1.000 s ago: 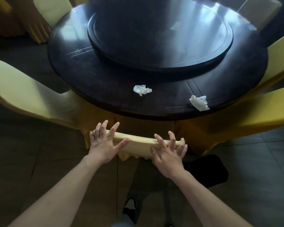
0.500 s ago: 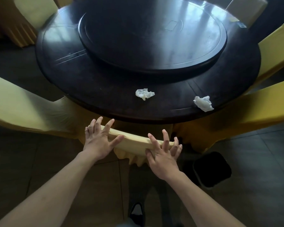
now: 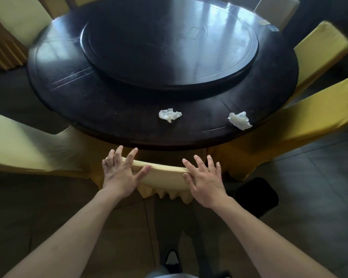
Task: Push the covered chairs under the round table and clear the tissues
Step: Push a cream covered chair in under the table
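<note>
A yellow-covered chair (image 3: 163, 173) stands right in front of me, its back top close to the edge of the dark round table (image 3: 117, 115). My left hand (image 3: 120, 173) presses on the left end of the chair back with fingers spread and straight. My right hand (image 3: 206, 182) presses on the right end the same way. Two crumpled white tissues lie on the table near its front edge: one tissue (image 3: 169, 115) in the middle, the other tissue (image 3: 239, 120) to the right.
A dark turntable (image 3: 169, 43) fills the table's centre. More yellow-covered chairs ring the table: one at left (image 3: 24, 145), two at right (image 3: 301, 121) (image 3: 321, 51), others at the back. A black bin (image 3: 256, 195) sits on the tiled floor by my right hand.
The chair back has slid forward toward the table edge with both hands pressing on it. My view has moved closer to the table.
</note>
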